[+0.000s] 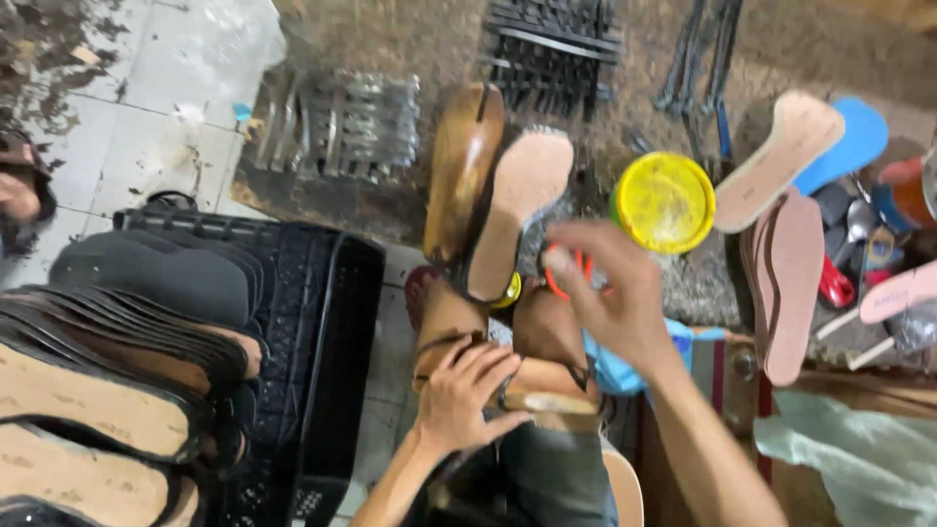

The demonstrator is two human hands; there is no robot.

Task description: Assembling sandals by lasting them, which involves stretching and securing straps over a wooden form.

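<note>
- Your left hand [467, 395] lies flat, fingers spread, on a wooden shoe last [508, 376] resting across your lap; it presses down rather than closing round anything.
- Your right hand [610, 293] is raised just above the last, fingers curled loosely around a small orange-handled tool [566, 278]; motion blur hides how firmly it grips.
- A sandal sole [512, 210] with a dark rim and tan footbed stands tilted upward from the last, beside a second wooden last [461, 171] leaning against it.
- A yellow-lidded tin [666, 202] sits on the ground just beyond your right hand.
- To your left, a black plastic crate [327, 342] holds a stack of finished black-edged soles [107, 381].
- On the right lie loose insoles [786, 283] in pink-brown, one tan insole [781, 156] and a blue one [859, 137] behind it.
- Metal racks [342, 122] rest on the dirty floor ahead.
</note>
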